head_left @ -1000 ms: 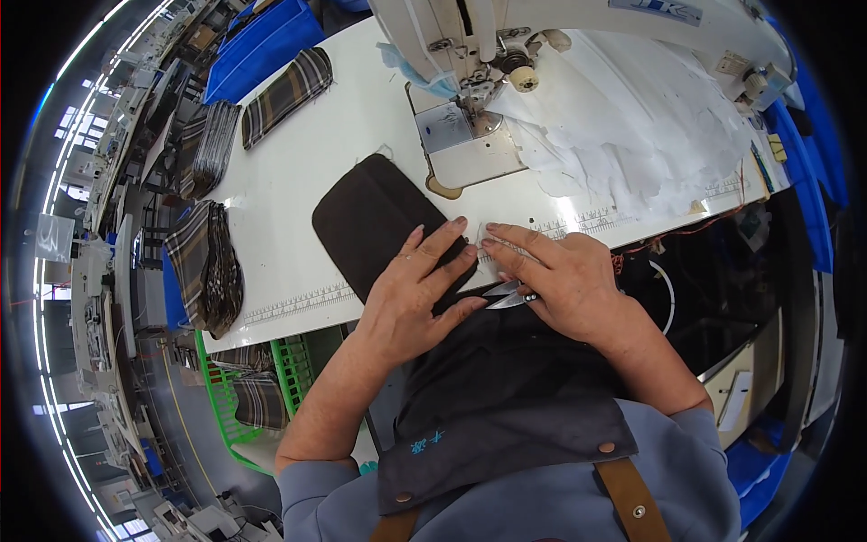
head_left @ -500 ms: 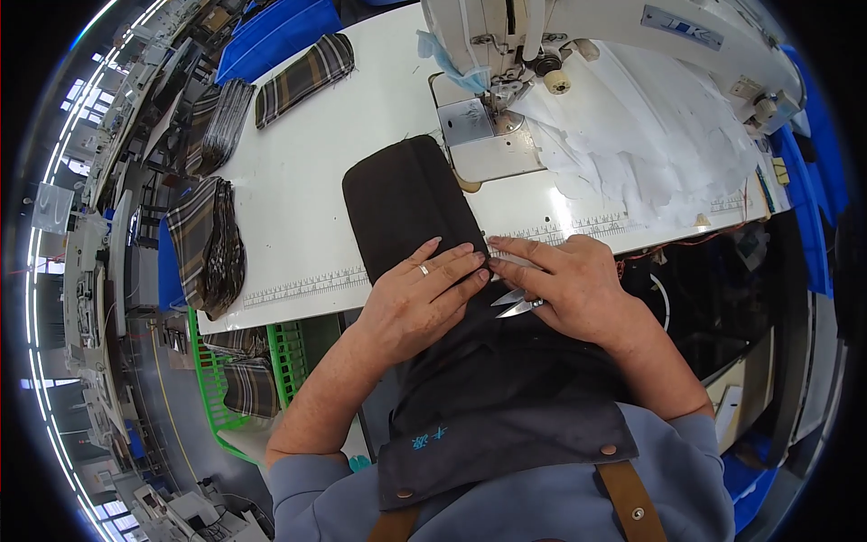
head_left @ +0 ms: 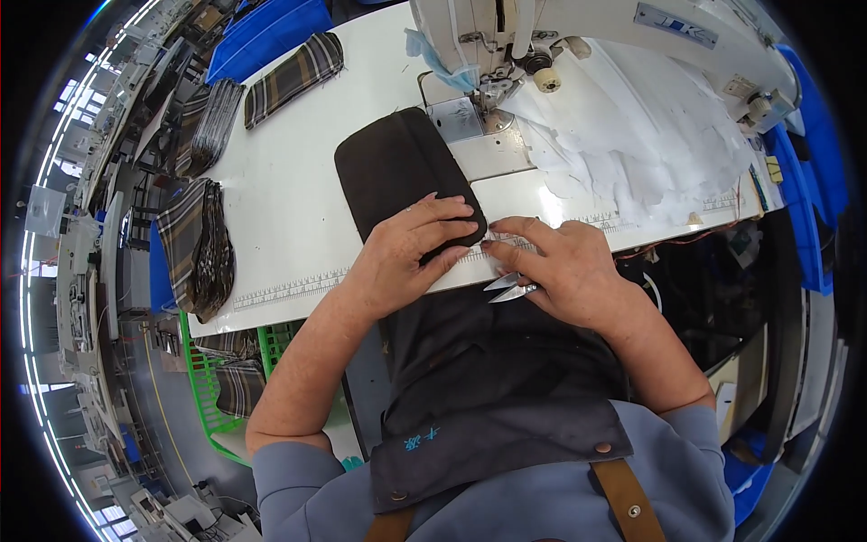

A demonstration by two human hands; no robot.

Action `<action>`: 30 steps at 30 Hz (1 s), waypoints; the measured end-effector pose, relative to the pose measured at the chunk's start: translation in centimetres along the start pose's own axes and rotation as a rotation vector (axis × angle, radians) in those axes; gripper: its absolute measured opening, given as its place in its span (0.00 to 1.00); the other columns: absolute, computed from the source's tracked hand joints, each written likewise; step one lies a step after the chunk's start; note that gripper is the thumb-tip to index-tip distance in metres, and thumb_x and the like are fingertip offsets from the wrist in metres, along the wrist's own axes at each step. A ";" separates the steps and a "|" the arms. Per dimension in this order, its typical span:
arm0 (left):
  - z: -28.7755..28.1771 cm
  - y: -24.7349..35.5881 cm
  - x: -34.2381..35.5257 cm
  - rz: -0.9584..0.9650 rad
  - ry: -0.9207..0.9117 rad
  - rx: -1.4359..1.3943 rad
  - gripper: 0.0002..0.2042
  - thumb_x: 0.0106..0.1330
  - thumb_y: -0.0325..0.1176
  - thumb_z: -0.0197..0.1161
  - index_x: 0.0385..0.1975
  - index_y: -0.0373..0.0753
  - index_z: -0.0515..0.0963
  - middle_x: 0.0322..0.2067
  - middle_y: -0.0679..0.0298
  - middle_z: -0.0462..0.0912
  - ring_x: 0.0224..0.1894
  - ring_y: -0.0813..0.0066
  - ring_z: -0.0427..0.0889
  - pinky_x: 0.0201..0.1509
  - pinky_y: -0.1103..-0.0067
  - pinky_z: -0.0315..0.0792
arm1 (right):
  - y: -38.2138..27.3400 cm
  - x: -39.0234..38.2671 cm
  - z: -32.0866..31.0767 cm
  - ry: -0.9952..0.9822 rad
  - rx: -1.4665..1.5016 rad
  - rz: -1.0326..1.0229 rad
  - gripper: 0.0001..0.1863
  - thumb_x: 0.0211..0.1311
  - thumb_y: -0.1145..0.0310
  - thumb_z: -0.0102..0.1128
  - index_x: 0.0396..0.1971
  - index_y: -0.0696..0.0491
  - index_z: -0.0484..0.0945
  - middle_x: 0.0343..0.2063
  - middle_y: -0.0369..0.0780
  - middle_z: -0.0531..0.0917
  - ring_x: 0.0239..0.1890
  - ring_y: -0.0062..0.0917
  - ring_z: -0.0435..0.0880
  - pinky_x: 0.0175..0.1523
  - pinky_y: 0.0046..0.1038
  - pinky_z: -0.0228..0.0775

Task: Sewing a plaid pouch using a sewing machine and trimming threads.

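A black fabric piece (head_left: 388, 172), long with rounded corners, lies on the white table in front of the sewing machine. My left hand (head_left: 411, 248) grips its near end, with fingers over the top and the thumb along the near edge. At the piece's near right corner, my right hand (head_left: 564, 266) has its thumb and index fingertips close together. Whether they pinch a thread there is too small to tell. Small metal thread snips (head_left: 513, 287) are tucked in the right hand's palm, blades pointing left.
The sewing machine (head_left: 479, 81) stands at the back, with white sheets (head_left: 632, 135) to its right. Folded plaid fabric pieces (head_left: 293, 79) and a plaid stack (head_left: 194, 244) lie at the left. Below the left edge is a green basket (head_left: 203, 379). A ruler strip (head_left: 289, 291) runs along the front edge.
The black piece has shifted slightly away from me. My left hand has moved up with it, its fingers now more bent around the near end. The snips remain in my right hand.
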State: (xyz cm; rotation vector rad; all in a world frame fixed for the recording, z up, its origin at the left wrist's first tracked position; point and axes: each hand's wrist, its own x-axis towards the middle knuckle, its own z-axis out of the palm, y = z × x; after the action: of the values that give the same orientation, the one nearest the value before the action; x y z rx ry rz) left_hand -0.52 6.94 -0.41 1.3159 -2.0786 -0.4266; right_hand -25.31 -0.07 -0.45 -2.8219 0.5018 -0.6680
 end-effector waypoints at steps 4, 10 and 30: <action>0.2 -0.4 0.4 -0.021 0.018 -0.018 0.11 0.62 0.26 0.69 0.45 0.40 0.84 0.53 0.58 0.81 0.59 0.56 0.80 0.68 0.64 0.72 | 0.5 0.2 0.0 -0.015 0.010 0.017 0.24 0.46 0.68 0.72 0.48 0.47 0.80 0.50 0.34 0.79 0.26 0.31 0.82 0.31 0.34 0.74; 0.0 -0.8 0.9 -0.024 0.005 -0.034 0.11 0.59 0.22 0.70 0.41 0.38 0.86 0.52 0.59 0.81 0.60 0.59 0.80 0.63 0.68 0.75 | 1.4 0.6 -0.2 -0.032 0.011 0.036 0.26 0.46 0.69 0.73 0.49 0.48 0.79 0.49 0.34 0.79 0.25 0.31 0.81 0.29 0.34 0.74; 0.0 -0.6 1.3 -0.010 0.035 -0.052 0.08 0.58 0.24 0.71 0.37 0.36 0.82 0.45 0.61 0.83 0.56 0.60 0.83 0.71 0.61 0.69 | 1.5 0.9 0.2 0.002 -0.088 0.140 0.33 0.44 0.71 0.70 0.57 0.49 0.78 0.62 0.32 0.79 0.28 0.28 0.83 0.35 0.31 0.74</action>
State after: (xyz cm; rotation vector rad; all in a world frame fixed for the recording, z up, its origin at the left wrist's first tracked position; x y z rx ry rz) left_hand -0.42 5.51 -0.32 1.2951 -2.0192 -0.4558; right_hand -24.93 -1.74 -0.65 -2.8340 0.7384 -0.6366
